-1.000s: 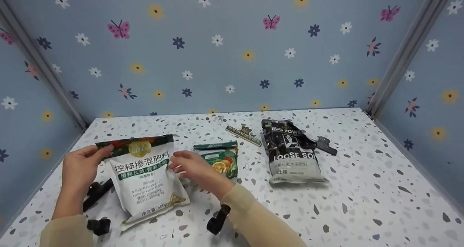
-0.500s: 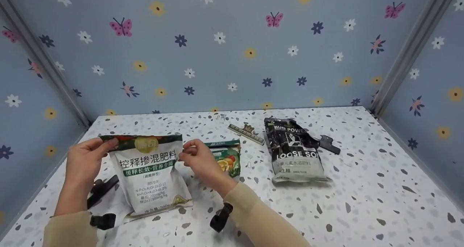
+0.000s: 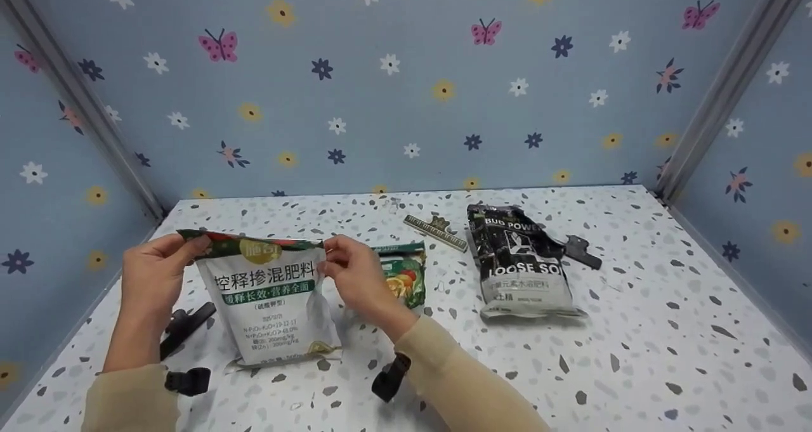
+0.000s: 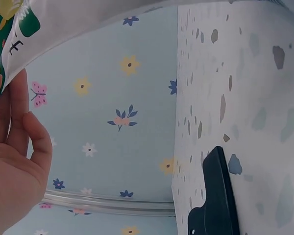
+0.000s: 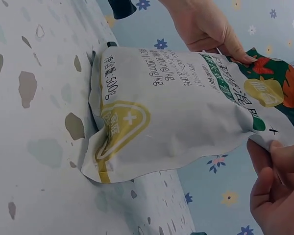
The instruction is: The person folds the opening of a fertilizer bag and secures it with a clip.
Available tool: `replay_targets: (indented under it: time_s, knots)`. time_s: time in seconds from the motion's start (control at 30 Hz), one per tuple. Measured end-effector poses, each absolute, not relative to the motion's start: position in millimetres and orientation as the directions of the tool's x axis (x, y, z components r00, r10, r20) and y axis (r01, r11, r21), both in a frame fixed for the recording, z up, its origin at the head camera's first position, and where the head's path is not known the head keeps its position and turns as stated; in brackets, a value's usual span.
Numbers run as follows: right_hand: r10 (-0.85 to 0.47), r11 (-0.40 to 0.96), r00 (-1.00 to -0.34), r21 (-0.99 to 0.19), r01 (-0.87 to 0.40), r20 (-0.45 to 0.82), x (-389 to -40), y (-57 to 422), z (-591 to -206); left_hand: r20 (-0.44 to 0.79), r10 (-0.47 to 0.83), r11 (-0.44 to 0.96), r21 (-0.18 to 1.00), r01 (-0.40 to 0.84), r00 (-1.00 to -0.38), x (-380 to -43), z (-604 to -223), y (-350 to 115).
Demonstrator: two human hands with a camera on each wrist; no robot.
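Note:
A white fertilizer bag (image 3: pixel 273 318) with a dark green top band stands nearly upright, its bottom at the speckled table. My left hand (image 3: pixel 152 273) pinches its top left corner between thumb and fingers. At the upper right edge, my right hand (image 3: pixel 360 280) pinches the bag just below the band. The right wrist view shows both hands on the bag (image 5: pixel 181 103), with the right thumb (image 5: pixel 286 154) on its printed front. A black clip (image 3: pixel 187 330) lies beside the left forearm, partly hidden by it; the left wrist view also shows this clip (image 4: pixel 218 191).
Behind my right hand lies a smaller green bag (image 3: pixel 409 280) with fruit pictures, partly covered. A gold clip (image 3: pixel 436 230) lies farther back. To the right is a black and grey bag (image 3: pixel 523 261) with another black clip (image 3: pixel 582 252) beside it. Flowered walls (image 3: pixel 406 102) enclose the table.
My right hand has gone from loose fingers beside the bag to pinching its upper right edge. The bag has tipped more upright, its bottom shifting away from me. The left hand keeps its hold.

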State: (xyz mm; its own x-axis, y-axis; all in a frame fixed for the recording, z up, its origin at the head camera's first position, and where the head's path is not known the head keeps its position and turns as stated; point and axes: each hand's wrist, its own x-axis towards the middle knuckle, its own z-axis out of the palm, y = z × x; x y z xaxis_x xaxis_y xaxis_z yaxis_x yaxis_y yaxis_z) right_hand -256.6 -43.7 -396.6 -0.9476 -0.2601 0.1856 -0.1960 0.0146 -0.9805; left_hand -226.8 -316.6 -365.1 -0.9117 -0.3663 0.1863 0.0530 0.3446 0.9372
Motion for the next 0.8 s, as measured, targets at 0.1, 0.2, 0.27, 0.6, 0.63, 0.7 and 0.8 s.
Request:
replay_targets:
  time_s: [0.1, 0.2, 0.27, 0.6, 0.63, 0.7, 0.8]
  knots:
    - [-0.273, 0.053, -0.937, -0.968, -0.243, 0.22, -256, -42, -393, 0.194, -0.393, 0.334, 0.941, 0.057, -0.899, -226, -364, -315]
    - [-0.279, 0.093, -0.924, -0.951, -0.296, 0.261, -256, -40, -390, 0.201, -0.426, 0.302, 0.951, 0.071, -0.882, -226, -361, -312]
    - [-0.278, 0.105, -0.919, -0.942, -0.318, 0.279, -256, -38, -388, 0.216, -0.446, 0.281, 0.955, 0.093, -0.868, -226, -360, -310]
    - [-0.285, 0.14, -0.896, -0.91, -0.389, 0.339, -257, -34, -383, 0.242, -0.513, 0.161, 0.97, 0.184, -0.824, -225, -356, -305]
    - [-0.283, 0.142, -0.894, -0.907, -0.397, 0.347, -257, -34, -383, 0.243, -0.506, 0.162, 0.969, 0.186, -0.827, -225, -356, -305]
    - [-0.279, 0.147, -0.891, -0.901, -0.409, 0.359, -257, -33, -383, 0.247, -0.489, 0.174, 0.967, 0.183, -0.837, -226, -356, -306]
    - [-0.292, 0.148, -0.896, -0.91, -0.388, 0.334, -258, -31, -383, 0.266, -0.454, 0.229, 0.957, 0.177, -0.851, -227, -359, -309]
